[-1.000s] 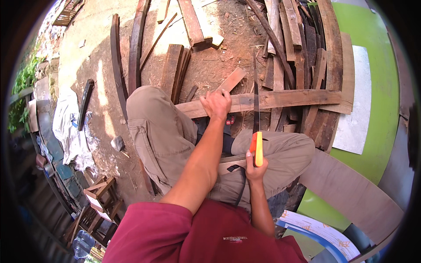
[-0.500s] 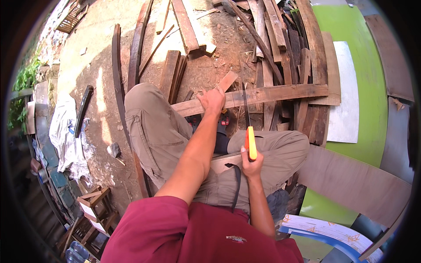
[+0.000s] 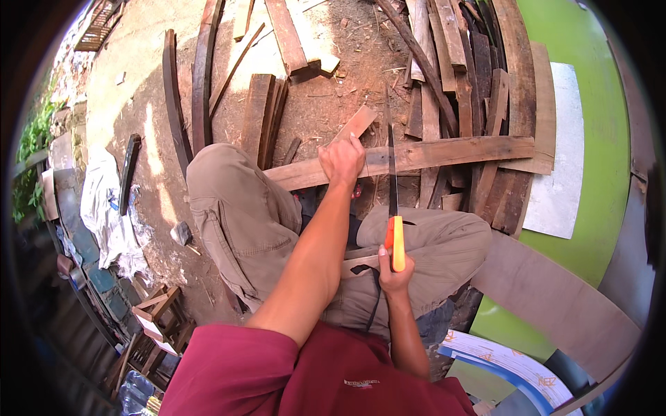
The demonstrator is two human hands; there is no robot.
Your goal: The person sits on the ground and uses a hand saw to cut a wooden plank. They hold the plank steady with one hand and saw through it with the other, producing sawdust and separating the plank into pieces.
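Note:
My right hand is closed round the orange and yellow handle of a handsaw, whose thin dark blade points away from me. The blade crosses a long wooden plank that lies across in front of my knees. Left of the blade, my left hand grips the plank from above, fingers curled. A shorter strip of wood sticks out slantwise beyond that hand. Its contact with the plank is hidden under my fingers.
Stacked old boards lie at the far right, beside green sheets and a white panel. More timbers rest on the dirt ahead. A hammer, white cloth and small wooden frame are on the left.
My right hand has drawn the saw back toward me. The left hand keeps its grip on the plank. The whole view has shifted slightly.

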